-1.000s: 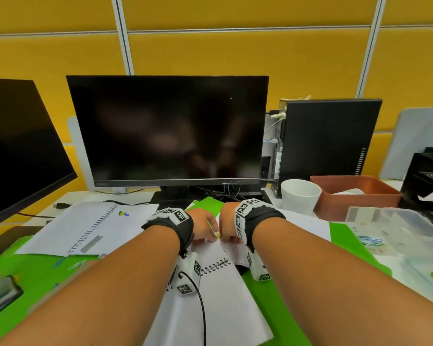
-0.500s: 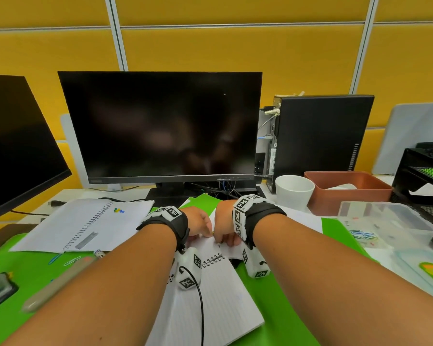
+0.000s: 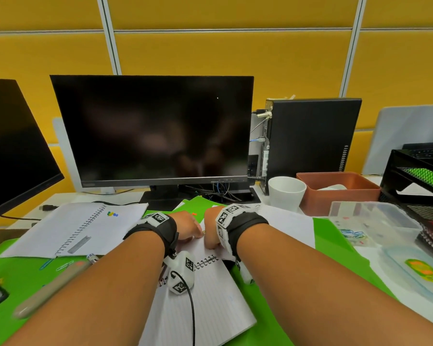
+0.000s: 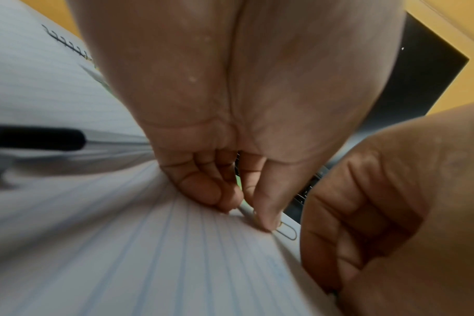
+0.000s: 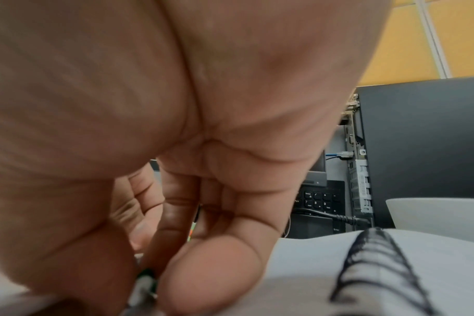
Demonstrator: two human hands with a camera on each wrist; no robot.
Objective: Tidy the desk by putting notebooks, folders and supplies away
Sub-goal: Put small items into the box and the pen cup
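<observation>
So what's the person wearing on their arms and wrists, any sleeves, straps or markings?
No sleeves show; both forearms are bare. Each wrist carries a black strap topped with white blocks printed with black-and-white square tags. A white camera pod bearing the same tags hangs under the left wrist, trailing a thin black cable. The right wrist strap matches, with a white pod beneath.

Even bright lighting is seen in the head view; edges are bowed, wrist views blurred close up.
</observation>
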